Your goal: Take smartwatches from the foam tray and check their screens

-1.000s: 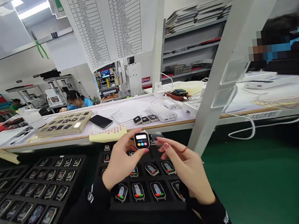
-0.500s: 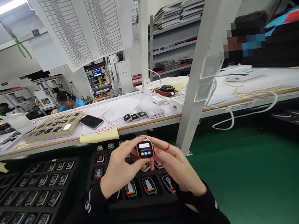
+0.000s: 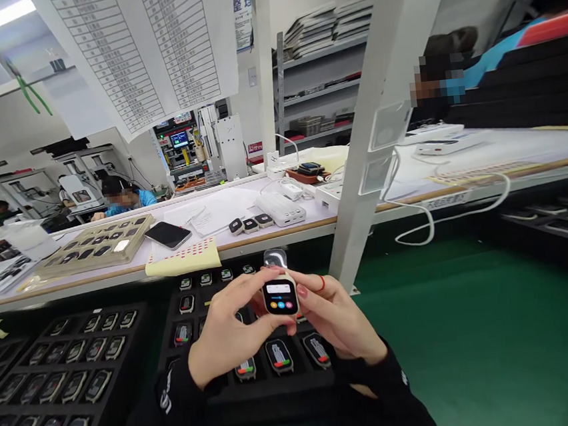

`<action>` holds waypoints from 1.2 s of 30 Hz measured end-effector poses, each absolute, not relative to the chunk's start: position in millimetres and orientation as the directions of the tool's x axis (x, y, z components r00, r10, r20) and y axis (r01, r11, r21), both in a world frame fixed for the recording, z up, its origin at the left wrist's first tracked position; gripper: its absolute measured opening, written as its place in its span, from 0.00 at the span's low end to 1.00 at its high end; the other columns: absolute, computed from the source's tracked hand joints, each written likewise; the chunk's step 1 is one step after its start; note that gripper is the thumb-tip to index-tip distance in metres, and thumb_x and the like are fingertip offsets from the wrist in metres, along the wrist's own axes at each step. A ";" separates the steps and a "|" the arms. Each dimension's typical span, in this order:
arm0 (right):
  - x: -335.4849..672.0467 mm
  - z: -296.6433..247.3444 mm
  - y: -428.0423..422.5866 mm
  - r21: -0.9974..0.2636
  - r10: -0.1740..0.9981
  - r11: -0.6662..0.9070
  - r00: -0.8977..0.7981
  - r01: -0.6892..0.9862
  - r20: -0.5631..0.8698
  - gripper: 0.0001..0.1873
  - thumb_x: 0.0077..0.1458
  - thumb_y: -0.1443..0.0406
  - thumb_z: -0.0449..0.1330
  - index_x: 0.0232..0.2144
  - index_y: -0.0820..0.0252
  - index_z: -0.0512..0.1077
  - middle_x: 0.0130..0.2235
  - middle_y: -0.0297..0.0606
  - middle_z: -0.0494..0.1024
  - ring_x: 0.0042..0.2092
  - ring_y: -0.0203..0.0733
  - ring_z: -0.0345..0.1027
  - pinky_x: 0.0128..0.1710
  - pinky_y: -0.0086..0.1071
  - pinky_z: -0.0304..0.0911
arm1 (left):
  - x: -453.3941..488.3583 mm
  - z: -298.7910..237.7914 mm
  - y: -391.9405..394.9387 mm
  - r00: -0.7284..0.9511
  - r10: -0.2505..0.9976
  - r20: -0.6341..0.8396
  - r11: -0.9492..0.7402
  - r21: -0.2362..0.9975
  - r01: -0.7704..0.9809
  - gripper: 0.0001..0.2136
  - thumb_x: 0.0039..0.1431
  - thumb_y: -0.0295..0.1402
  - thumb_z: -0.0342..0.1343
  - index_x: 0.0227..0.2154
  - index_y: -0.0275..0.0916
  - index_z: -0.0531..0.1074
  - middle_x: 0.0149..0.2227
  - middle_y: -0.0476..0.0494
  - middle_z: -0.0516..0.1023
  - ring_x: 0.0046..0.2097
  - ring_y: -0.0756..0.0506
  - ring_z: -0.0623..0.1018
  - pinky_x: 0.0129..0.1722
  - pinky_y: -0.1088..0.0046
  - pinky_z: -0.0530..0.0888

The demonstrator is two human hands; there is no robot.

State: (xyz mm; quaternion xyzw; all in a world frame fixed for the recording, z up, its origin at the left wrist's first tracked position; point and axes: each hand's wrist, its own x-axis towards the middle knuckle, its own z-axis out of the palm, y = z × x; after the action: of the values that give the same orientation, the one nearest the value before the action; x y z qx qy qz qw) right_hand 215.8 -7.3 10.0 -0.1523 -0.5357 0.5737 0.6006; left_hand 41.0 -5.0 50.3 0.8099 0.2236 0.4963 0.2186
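Note:
A small square smartwatch body point(image 3: 280, 295) with a lit screen showing coloured dots sits between both my hands. My left hand point(image 3: 230, 332) pinches its left side with thumb and fingers. My right hand point(image 3: 337, 318) grips its right side, fingers curled. A clear film tab point(image 3: 275, 259) sticks up just behind the watch. Below my hands lies a black foam tray point(image 3: 221, 396) holding several similar watch bodies with lit screens.
A second black tray point(image 3: 62, 368) of watch bodies lies to the left. Behind is a white shelf with a beige tray point(image 3: 93, 245), a phone point(image 3: 168, 234), a red-dotted sticker sheet point(image 3: 182, 257), power banks point(image 3: 281, 208) and cables. A white slanted post point(image 3: 371, 131) rises on the right. People work in the background.
Both hands have come together on the watch and lowered it toward the tray; the right hand, earlier apart holding a film, now grips the watch's right side. The view shifted right.

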 end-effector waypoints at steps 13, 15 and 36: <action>209.6 7.9 -5.3 -0.784 0.842 0.271 -0.257 -0.558 0.474 0.21 0.60 0.53 0.66 0.53 0.52 0.77 0.27 0.39 0.80 0.23 0.39 0.71 0.21 0.28 0.67 | 36.6 56.6 -11.8 0.404 0.603 0.688 -0.794 0.569 0.214 0.24 0.55 0.31 0.68 0.55 0.43 0.73 0.37 0.48 0.78 0.31 0.51 0.75 0.37 0.75 0.76; 210.0 9.2 -7.0 -0.788 0.846 0.281 -0.245 -0.548 0.473 0.21 0.60 0.52 0.66 0.52 0.53 0.78 0.25 0.38 0.79 0.23 0.39 0.71 0.23 0.28 0.68 | 36.4 56.8 -12.7 0.406 0.602 0.688 -0.795 0.567 0.218 0.24 0.55 0.32 0.67 0.55 0.43 0.73 0.37 0.47 0.78 0.30 0.51 0.74 0.37 0.74 0.77; 205.7 6.9 -14.2 -0.806 0.866 0.291 -0.216 -0.515 0.450 0.20 0.59 0.50 0.66 0.51 0.48 0.78 0.29 0.38 0.80 0.18 0.34 0.61 0.15 0.26 0.58 | 32.7 58.1 -19.6 0.423 0.589 0.688 -0.802 0.560 0.207 0.26 0.55 0.33 0.68 0.57 0.46 0.71 0.45 0.42 0.79 0.42 0.44 0.79 0.41 0.71 0.78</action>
State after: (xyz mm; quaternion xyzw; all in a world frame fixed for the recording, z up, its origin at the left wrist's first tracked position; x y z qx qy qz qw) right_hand 205.7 -14.2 6.9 -0.1656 -0.5299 0.5720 0.6038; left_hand 32.7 -19.6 58.1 0.8196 0.2428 0.4791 0.1995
